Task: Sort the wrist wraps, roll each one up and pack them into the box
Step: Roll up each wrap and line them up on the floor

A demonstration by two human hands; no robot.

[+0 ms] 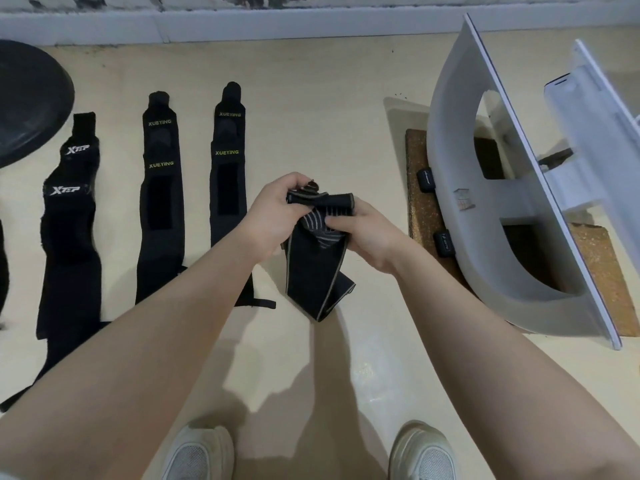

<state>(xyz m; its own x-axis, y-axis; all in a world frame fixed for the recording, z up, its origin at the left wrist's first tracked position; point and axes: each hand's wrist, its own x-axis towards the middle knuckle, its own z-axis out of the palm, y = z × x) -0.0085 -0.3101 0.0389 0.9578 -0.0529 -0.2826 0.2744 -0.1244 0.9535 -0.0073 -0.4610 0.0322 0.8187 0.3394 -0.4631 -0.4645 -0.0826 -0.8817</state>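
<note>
shoes [201,452] below | both forearms extended | hands: left [268,220], right [367,237] together, gripping wrist wrap [317,268]

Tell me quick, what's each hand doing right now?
Left hand: closed, gripping the rolled end of the striped wrist wrap.
Right hand: closed, fingers pinching the same wrap.
</note>
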